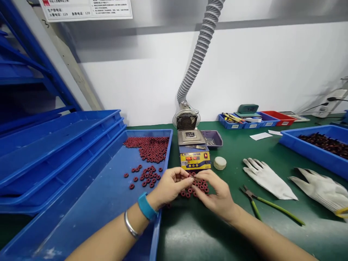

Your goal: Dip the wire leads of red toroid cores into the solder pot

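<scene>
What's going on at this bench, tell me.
A person has the left hand and right hand close together at a pile of red-and-black rings, in front of a yellow-fronted unit. The fingertips seem to pinch something small, mostly hidden. More rings lie in the blue tray on the left; pliers and white gloves lie on the right.

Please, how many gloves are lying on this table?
2: one white glove just beyond the pliers, and a second glove further right. Another could be hidden underneath.
</scene>
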A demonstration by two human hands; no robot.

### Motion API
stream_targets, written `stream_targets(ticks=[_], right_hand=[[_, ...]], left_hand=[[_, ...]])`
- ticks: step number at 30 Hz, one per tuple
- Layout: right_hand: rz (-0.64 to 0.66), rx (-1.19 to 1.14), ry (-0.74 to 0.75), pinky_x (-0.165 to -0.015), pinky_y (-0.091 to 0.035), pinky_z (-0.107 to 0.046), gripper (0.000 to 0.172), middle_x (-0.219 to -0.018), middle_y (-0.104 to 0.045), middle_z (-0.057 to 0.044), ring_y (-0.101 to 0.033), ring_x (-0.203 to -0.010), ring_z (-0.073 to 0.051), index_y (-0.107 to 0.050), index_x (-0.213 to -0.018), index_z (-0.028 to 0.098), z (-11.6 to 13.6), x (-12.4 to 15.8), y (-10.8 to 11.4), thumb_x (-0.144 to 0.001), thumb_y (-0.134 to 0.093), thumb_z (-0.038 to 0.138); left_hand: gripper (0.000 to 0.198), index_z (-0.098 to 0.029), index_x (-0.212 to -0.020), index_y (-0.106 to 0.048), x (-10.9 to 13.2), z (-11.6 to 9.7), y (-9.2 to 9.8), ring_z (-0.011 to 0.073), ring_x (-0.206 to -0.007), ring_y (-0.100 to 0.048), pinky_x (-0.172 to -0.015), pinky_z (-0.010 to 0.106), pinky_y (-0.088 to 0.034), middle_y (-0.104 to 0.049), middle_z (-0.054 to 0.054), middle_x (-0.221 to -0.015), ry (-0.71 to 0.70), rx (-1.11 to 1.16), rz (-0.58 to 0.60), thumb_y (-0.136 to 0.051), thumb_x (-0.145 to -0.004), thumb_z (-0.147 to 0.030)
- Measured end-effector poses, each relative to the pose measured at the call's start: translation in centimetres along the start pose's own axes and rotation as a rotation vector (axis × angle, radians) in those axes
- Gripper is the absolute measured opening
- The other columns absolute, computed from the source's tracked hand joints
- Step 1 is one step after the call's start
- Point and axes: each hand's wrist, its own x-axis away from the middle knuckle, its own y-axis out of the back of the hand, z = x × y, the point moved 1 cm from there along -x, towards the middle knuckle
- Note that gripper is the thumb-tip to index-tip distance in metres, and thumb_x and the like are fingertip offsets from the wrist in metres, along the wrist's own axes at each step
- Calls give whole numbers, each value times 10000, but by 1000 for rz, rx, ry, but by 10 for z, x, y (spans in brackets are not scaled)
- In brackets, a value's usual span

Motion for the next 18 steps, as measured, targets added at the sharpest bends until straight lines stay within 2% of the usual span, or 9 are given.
stream_targets(ticks=[2,4,5,7,9,11,13,15,18], right_hand=[[13,52,-19,-695,-564,-307,254,-855,-682,-54,-669,-789,-186,-595,-1022,247,-4,12,15,-791,-654,156],[43,90,-92,-668,-560,-299,234,-795,-673,-37,-670,-732,-183,-601,-1006,268,-13,29,32,-797,-645,172],[71,110,-124,-653,-558,-297,209,-786,-675,-32,-671,-704,-182,-605,-979,280,-18,39,40,-794,-643,191],[94,135,-177,-598,-550,-290,136,-738,-670,-18,-662,-623,-178,-611,-912,297,-29,55,51,-791,-633,239],[96,144,-223,-553,-540,-285,83,-715,-671,-13,-648,-569,-173,-613,-870,308,-37,64,57,-792,-626,282],[78,134,-244,-536,-534,-286,61,-706,-674,-12,-639,-548,-173,-614,-855,316,-39,66,59,-796,-619,302],[64,115,-241,-530,-526,-290,53,-696,-673,-15,-635,-543,-178,-615,-849,317,-38,63,61,-798,-618,302],[66,105,-237,-526,-516,-289,44,-687,-668,-18,-634,-548,-177,-615,-838,304,-37,59,64,-797,-626,289],[84,103,-268,-557,-513,-271,36,-687,-658,-15,-636,-583,-159,-607,-827,266,-37,56,70,-807,-630,246]], left_hand=[[265,-138,-783,-630,2,-16,32,114,-618,-562,-604,246,-455,-634,13,-684,-68,-231,-40,-708,-700,-378],[221,-142,-836,-675,6,-29,79,147,-719,-599,-685,264,-477,-678,43,-779,-84,-540,-149,-681,-715,-327],[220,-145,-866,-682,10,-33,104,160,-746,-606,-701,269,-479,-684,50,-807,-31,-682,-256,-663,-720,-309],[185,-152,-841,-680,19,-31,151,176,-788,-609,-729,269,-474,-688,49,-822,221,-890,-446,-650,-692,-258],[121,-141,-716,-671,27,-18,182,201,-740,-609,-691,290,-469,-678,55,-723,410,-936,-481,-675,-608,-196],[85,-147,-578,-635,31,2,196,206,-624,-595,-605,299,-460,-628,34,-564,575,-923,-446,-698,-522,-158],[119,-159,-521,-600,31,20,197,199,-547,-576,-537,291,-448,-574,9,-470,698,-886,-399,-707,-471,-145],[154,-168,-556,-594,29,30,190,190,-541,-579,-514,273,-449,-579,-1,-472,757,-840,-350,-711,-457,-159],[292,-183,-721,-587,27,31,176,173,-533,-580,-501,250,-451,-602,-25,-507,762,-785,-269,-712,-458,-199]])
